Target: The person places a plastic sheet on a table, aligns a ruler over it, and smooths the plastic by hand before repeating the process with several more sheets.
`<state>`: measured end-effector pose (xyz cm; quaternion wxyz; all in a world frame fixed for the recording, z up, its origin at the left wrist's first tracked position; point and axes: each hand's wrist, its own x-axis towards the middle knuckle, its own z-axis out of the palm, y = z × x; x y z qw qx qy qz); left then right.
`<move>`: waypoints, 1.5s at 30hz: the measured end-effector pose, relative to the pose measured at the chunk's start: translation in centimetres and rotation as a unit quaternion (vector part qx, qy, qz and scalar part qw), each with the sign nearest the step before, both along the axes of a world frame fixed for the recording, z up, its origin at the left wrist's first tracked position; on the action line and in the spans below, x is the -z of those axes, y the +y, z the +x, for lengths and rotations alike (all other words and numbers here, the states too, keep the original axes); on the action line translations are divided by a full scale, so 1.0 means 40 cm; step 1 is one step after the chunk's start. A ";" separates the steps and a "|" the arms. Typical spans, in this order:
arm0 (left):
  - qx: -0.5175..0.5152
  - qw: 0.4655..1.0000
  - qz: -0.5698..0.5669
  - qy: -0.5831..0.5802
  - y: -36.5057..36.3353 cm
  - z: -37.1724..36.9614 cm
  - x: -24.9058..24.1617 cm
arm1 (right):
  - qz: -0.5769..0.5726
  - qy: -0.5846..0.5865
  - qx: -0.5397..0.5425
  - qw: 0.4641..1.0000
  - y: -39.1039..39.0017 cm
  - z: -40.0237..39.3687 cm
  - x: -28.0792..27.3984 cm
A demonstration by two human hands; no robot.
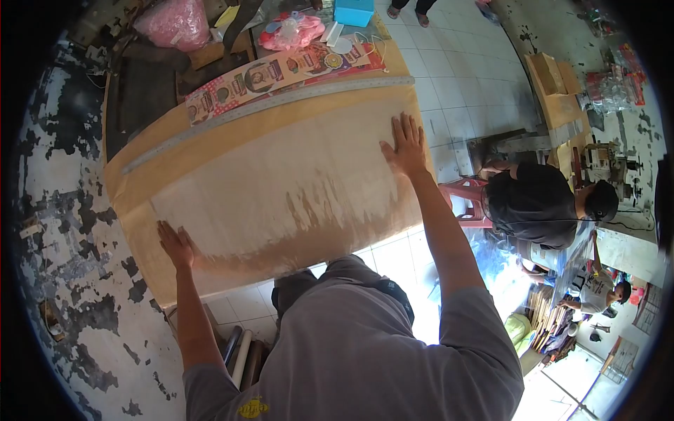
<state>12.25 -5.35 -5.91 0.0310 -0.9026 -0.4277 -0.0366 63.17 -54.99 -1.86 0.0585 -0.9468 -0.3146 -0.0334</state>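
A wide, pale, thin sheet lies over the tan table covering; streaky brown patches show along its near side. My left hand rests flat on the sheet's left part, fingers spread. Near the right edge of the table, my right hand also lies flat with its fingers apart. Neither hand holds anything. A long metal ruler stretches across the table beyond the sheet, apart from both hands.
Behind the ruler lie printed colourful strips, a pink bundle and a blue box. A person in a dark shirt sits at the right by a red stool. Rolls stand under the table's near-left side. A peeling wall borders the left.
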 end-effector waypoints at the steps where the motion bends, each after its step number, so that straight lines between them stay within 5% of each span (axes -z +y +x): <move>1: 0.002 1.000 -0.002 -0.006 0.001 -0.002 0.001 | 0.004 0.010 0.000 1.000 -0.003 0.002 -0.001; 17: 0.053 0.996 0.001 -0.065 0.004 0.005 -0.024 | 0.039 0.024 0.000 0.999 -0.001 0.118 -0.014; 20: 0.061 0.995 -0.004 -0.079 0.011 0.003 -0.017 | 0.060 -0.059 -0.035 0.996 0.009 0.147 -0.003; 24: 0.089 0.992 0.008 -0.093 0.037 -0.038 0.039 | -0.070 -0.125 0.008 0.990 0.067 0.231 0.034; 25: 0.058 0.984 -0.067 -0.155 0.048 -0.072 0.089 | -0.064 -0.125 0.021 0.990 0.124 0.239 0.032; 27: 0.065 0.991 -0.032 -0.110 0.055 -0.072 0.070 | 0.122 -0.085 -0.183 0.972 0.267 0.210 -0.055; 29: 0.053 0.992 -0.012 -0.118 0.041 -0.039 0.033 | 0.143 -0.025 -0.280 0.949 0.372 0.190 -0.032; 31: 0.007 0.984 -0.042 -0.173 0.020 0.002 -0.014 | 0.121 0.076 -0.261 0.955 0.410 0.199 -0.004; 39: -0.084 0.982 -0.050 -0.163 0.010 0.043 -0.020 | 0.041 0.107 -0.287 0.951 0.442 0.255 -0.037; 43: -0.088 0.986 -0.053 -0.131 0.020 0.047 -0.029 | 0.253 0.421 -0.166 0.855 0.415 0.199 -0.087; 45: -0.105 0.988 -0.056 -0.102 0.023 0.064 -0.046 | 0.288 0.418 -0.153 0.848 0.389 0.161 -0.140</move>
